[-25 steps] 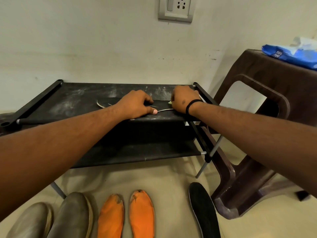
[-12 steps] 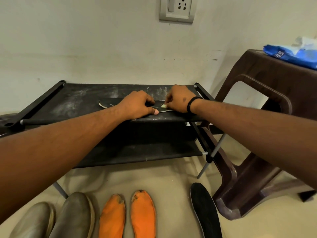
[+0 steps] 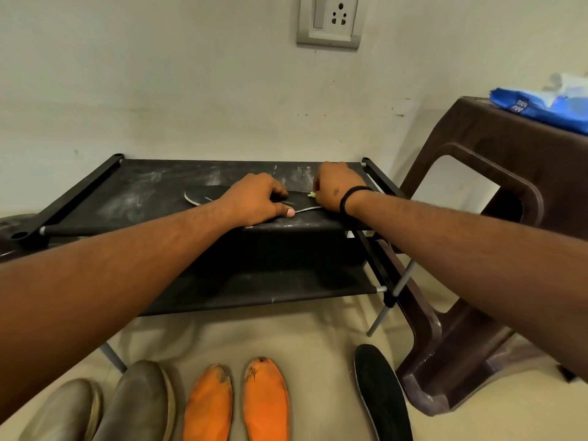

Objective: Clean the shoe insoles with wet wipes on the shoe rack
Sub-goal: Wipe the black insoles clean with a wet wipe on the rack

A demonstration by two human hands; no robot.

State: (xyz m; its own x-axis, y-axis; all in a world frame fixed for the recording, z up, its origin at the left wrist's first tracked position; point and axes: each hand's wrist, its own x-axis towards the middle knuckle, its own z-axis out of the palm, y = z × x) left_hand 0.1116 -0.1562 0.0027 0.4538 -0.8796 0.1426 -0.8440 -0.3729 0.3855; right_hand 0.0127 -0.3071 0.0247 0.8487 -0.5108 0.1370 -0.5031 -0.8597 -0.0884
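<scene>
A black insole with a pale edge lies flat on the top shelf of the black shoe rack. My left hand presses down on its middle, fingers spread over it. My right hand is closed around a small wadded wet wipe, whose pale tip pokes out and touches the insole's right end. Most of the insole is hidden under both hands.
On the floor in front lie two orange insoles, a second black insole and a pair of grey-brown shoes. A brown plastic stool stands at the right with a blue wipes pack on top.
My right hand slid left along the insole with the wipe, then came back a little to the right. My left hand has stayed pressed on the insole.
</scene>
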